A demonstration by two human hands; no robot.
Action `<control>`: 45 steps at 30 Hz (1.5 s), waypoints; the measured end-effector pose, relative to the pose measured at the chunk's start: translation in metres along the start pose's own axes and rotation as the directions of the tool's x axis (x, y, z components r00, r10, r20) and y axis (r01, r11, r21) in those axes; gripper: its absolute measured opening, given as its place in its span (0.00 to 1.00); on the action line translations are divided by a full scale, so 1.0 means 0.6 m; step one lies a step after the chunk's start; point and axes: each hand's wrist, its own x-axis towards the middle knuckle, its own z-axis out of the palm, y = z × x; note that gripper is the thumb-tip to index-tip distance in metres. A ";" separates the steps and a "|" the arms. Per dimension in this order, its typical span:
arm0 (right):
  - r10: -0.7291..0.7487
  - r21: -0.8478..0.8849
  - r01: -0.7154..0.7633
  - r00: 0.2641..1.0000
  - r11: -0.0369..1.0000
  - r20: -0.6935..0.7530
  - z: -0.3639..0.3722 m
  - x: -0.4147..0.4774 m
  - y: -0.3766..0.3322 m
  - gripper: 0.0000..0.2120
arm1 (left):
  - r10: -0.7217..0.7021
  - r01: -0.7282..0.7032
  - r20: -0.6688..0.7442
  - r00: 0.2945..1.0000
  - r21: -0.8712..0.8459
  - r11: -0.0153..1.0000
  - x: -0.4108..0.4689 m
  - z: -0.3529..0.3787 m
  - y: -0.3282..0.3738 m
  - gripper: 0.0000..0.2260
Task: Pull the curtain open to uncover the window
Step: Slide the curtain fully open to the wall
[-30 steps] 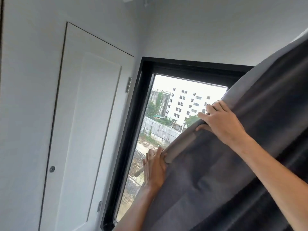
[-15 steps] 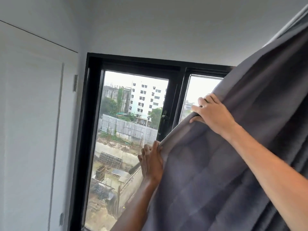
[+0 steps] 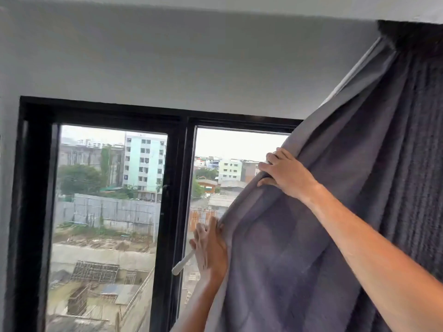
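Curtain (image 3: 323, 212) edge is gripped by both hands: the right hand (image 3: 285, 174) is closed over it above, the left hand (image 3: 211, 250) clasps it below, with a white rod (image 3: 183, 262) held alongside. Window (image 3: 115, 200) is uncovered leftward.

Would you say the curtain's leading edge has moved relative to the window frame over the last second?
Yes: the curtain edge has moved right past the window frame's centre post.

Matt grey woven cloth curtain (image 3: 323, 224) — black window frame (image 3: 36, 188), clear glass, smooth white plastic wand (image 3: 183, 262).
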 end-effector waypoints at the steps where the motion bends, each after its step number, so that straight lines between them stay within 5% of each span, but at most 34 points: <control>1: 0.012 0.006 -0.012 1.000 1.000 0.025 0.001 -0.009 0.014 0.27 | 0.014 -0.014 -0.003 1.000 -0.014 1.000 -0.006 0.010 0.014 0.10; 30: 0.196 -0.181 -0.176 0.976 0.967 0.098 0.143 -0.168 0.379 0.27 | 0.115 -0.057 0.206 0.972 -0.267 0.962 -0.035 0.363 0.241 0.10; 35: 0.189 -0.247 -0.177 0.981 0.953 0.028 0.180 -0.218 0.440 0.25 | 0.112 -0.025 0.249 0.962 -0.328 0.944 -0.064 0.444 0.284 0.08; 45: 0.220 -0.295 -0.175 0.967 0.940 0.127 0.213 -0.310 0.529 0.28 | 0.096 0.098 0.400 0.912 -0.437 0.894 -0.151 0.545 0.356 0.08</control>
